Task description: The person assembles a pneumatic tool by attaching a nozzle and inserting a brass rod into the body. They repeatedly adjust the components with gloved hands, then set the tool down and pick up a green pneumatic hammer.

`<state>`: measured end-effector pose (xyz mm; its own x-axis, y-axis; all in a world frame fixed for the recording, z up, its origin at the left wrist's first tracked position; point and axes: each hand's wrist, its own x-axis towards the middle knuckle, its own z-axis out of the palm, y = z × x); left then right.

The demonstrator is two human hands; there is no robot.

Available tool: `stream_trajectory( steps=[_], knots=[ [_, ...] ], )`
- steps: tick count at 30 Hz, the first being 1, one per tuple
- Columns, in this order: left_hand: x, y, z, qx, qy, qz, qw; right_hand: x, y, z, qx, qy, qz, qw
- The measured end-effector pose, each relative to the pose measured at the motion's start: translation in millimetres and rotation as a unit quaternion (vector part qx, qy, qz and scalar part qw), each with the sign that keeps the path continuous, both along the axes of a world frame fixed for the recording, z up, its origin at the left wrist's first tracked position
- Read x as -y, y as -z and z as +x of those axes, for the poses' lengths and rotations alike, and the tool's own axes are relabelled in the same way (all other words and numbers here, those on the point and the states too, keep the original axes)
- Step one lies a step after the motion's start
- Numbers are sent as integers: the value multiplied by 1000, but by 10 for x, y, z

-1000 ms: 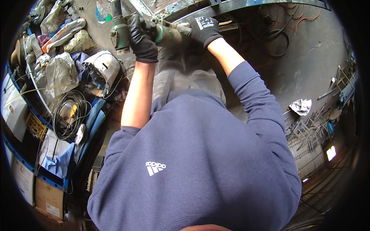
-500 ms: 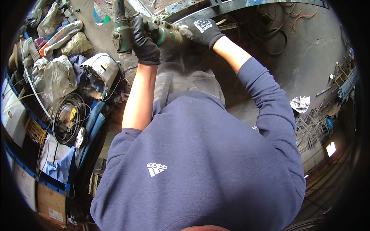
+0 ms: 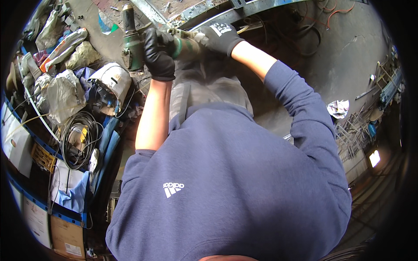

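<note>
A worn green angle grinder [image 3: 182, 48] lies crosswise in front of me at the top of the view, its dark side handle [image 3: 128, 18] pointing away from me. Around the body near its head, my left hand [image 3: 157, 54] is closed in a black glove. My right hand [image 3: 220, 38], also gloved, is closed on the rear end of the tool. A pale cord [image 3: 247, 28] shows just beyond the right hand. No disc can be made out on the head.
Metal profiles [image 3: 204, 17] lie just beyond the grinder. On the left are piled sacks [image 3: 65, 93], a white welding helmet [image 3: 114, 80], a coiled cable [image 3: 78, 139] and a cardboard box [image 3: 69, 232]. Orange hoses [image 3: 339, 11] and wire racks [image 3: 352, 139] are on the right.
Both hands and the grinder have shifted slightly left in the view; the left hand and tool head sit a little lower. The grip on the grinder is the same.
</note>
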<state>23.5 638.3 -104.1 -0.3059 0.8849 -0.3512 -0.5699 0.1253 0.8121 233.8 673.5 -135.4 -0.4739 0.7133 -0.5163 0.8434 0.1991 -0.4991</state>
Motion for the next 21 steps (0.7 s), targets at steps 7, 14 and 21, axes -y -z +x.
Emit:
stream_trajectory(
  steps=[7, 14, 21],
  knots=[
    [-99, 128, -81, 100, 2, 3, 995, -96, 138, -3, -6, 30, -122, 992],
    [-144, 58, -121, -282, 50, -8, 958, -241, -422, -447, -466, 153, 65, 869],
    [126, -554, -98, -383, 332, -98, 857, -258, -504, -660, -369, 28, 178, 912]
  ],
)
